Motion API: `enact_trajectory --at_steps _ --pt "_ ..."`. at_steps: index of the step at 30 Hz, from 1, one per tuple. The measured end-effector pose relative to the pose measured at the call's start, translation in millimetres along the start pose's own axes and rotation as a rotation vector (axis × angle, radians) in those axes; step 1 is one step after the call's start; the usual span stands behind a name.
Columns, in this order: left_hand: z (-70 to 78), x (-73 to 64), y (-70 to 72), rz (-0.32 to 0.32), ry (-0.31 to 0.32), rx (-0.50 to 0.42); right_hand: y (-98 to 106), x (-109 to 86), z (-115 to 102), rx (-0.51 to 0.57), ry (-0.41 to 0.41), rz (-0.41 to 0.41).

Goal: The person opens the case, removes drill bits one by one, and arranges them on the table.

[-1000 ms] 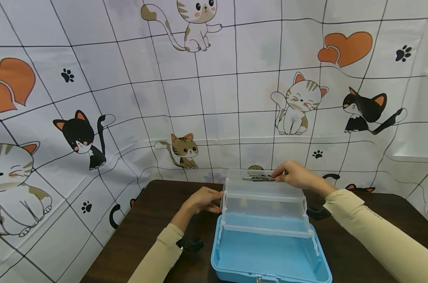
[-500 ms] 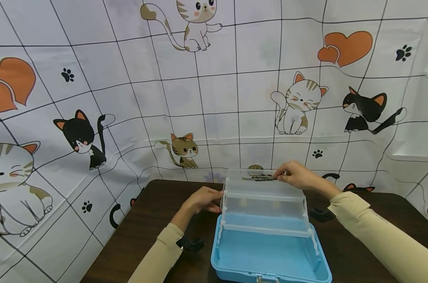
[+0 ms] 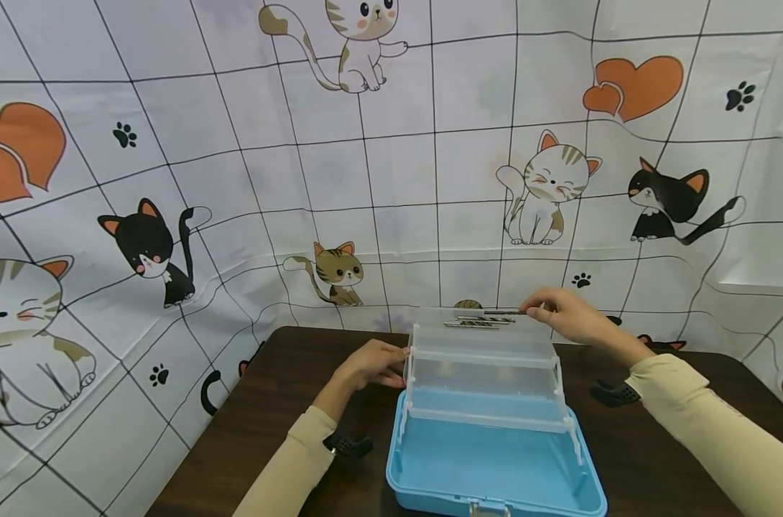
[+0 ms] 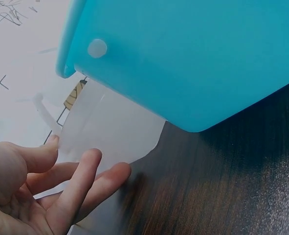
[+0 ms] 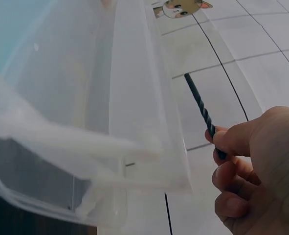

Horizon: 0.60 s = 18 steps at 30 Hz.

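The left arm [image 3: 291, 463] and right arm [image 3: 708, 424] are extended forward. The left hand [image 3: 373, 365] is held with fingers spread; in the right hand [image 3: 571, 316], thumb and forefinger are pinched, remaining fingers curled.

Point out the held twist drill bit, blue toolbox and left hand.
Twist drill bit [image 5: 203, 110]: right wrist view, mid-flutes.
Blue toolbox [image 3: 482, 459]: head view, bare inner floor.
Left hand [image 3: 371, 365]: head view, back of hand.
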<state>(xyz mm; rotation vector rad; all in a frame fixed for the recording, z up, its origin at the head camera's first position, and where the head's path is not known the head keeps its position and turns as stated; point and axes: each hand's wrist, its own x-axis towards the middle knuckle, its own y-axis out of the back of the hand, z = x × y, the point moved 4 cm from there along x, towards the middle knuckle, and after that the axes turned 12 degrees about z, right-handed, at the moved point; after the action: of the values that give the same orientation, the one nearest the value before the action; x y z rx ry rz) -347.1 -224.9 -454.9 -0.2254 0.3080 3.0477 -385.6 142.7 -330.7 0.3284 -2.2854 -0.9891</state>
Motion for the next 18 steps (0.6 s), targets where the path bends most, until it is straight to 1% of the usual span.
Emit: enact_trajectory --at_steps 3,6,8,10,13,18 --pt "0.5 0.5 -0.3 -0.001 0.002 -0.003 11 -6.0 6 -0.015 0.012 0.058" --pt "0.5 0.8 -0.5 -0.003 0.0 -0.004 22 -13.6 16 -0.025 0.0 0.116" --pt "0.2 1.0 -0.3 -0.005 0.0 -0.005 29 -19.4 26 -0.03 -0.026 0.138" --pt "-0.3 1.1 -0.2 -0.007 -0.001 -0.006 35 -26.1 37 -0.029 -0.06 0.147" --pt "-0.9 1.1 -0.1 -0.009 0.001 -0.009 42 -38.1 56 -0.027 -0.125 0.139" --pt "-0.4 0.5 -0.1 -0.008 0.006 -0.011 45 -60.1 87 -0.036 -0.199 0.122"
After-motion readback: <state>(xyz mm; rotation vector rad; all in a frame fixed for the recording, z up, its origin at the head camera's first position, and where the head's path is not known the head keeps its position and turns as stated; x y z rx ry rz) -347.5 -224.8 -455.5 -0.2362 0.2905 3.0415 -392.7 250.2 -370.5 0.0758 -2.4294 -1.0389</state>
